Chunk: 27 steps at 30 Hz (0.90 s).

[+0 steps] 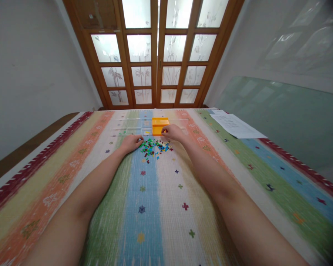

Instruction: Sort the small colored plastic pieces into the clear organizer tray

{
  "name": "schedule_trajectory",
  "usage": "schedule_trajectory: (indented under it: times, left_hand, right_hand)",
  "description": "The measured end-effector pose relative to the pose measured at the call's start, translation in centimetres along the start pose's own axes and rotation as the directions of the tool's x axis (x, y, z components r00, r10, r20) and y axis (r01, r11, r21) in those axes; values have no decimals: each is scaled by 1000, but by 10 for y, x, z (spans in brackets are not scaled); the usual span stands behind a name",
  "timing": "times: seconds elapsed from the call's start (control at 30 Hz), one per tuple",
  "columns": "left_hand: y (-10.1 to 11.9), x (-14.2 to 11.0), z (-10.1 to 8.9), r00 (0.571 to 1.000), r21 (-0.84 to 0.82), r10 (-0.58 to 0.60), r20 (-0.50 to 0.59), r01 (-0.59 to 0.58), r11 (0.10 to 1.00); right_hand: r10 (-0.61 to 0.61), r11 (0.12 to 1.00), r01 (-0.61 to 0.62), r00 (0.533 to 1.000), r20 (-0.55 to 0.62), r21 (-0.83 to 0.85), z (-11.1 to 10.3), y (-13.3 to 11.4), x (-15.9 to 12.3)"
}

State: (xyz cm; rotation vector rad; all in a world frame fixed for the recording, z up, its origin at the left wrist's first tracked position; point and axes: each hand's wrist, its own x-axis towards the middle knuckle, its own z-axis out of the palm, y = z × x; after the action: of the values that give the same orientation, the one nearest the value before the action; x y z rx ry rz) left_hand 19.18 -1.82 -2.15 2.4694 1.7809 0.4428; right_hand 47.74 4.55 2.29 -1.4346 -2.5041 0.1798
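A pile of tiny green, blue, dark red and yellow pieces (152, 147) lies loose on the striped cloth. My left hand (131, 143) rests at the pile's left edge, its fingers curled together; anything between the fingertips is too small to make out. Behind the pile stands an orange-yellow box (160, 121) with a divider across it. My right hand (172, 132) is at the box's front right part, thumb and fingers pinched. Whatever they may hold is hidden. Left of the box is a clear compartment tray (133, 123), with a few green and yellow pieces in or by it.
The striped tablecloth (144, 229) covers the table and carries printed stars and crosses. White paper sheets (235, 125) lie at the far right. Wooden doors with glass panes (157, 55) rise beyond the table, and a pale green glass panel (280, 111) stands along the right.
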Motion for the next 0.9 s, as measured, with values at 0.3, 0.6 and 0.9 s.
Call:
schedule_trajectory:
  times: [0.3, 0.6, 0.9]
  left_hand:
    - [0, 0, 1, 1000, 2, 4, -10, -4, 1000]
    - [-1, 1, 2, 1000, 10, -1, -10, 1, 1000]
    - [0, 0, 1, 1000, 10, -17, -8, 17, 1000]
  right_hand:
    - [-204, 979, 201, 974, 96, 44, 15, -28, -4]
    - [-289, 957, 290, 945, 153, 15, 25, -36, -4]
    - [-334, 943, 325, 914, 231, 74, 14, -41, -11]
